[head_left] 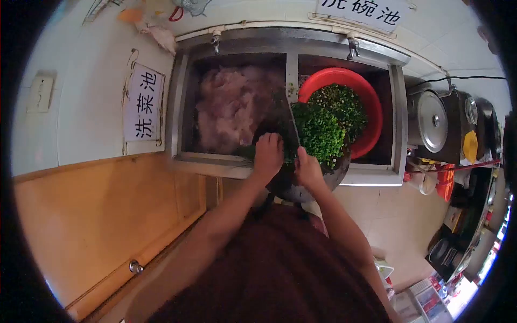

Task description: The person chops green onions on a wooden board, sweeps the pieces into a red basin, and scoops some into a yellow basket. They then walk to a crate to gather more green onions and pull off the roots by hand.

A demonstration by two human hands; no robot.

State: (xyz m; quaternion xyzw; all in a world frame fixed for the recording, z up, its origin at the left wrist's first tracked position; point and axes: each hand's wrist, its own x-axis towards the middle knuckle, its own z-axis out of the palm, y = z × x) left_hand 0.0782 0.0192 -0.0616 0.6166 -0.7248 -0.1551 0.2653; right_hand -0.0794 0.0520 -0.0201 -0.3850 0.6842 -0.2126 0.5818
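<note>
My right hand (308,170) is closed around the handle of a kitchen knife (294,125), whose blade points away from me. Fingers curled, my left hand (269,155) presses on a bunch of scallions (246,152) just left of the blade; the cut ends are hidden under the fingers. Both hands are over a dark, round cutting board (336,176) at the sink's front edge. To the right of the knife lies a heap of chopped scallions (321,134). Behind it, a red basin (373,116) contains more chopped greens.
The left sink compartment (189,107) holds pale pinkish pieces, apparently meat, in water. A divider (292,70) separates it from the right compartment, where the basin stands. Two taps (216,42) are on the back wall. At right is a lidded metal pot (432,121).
</note>
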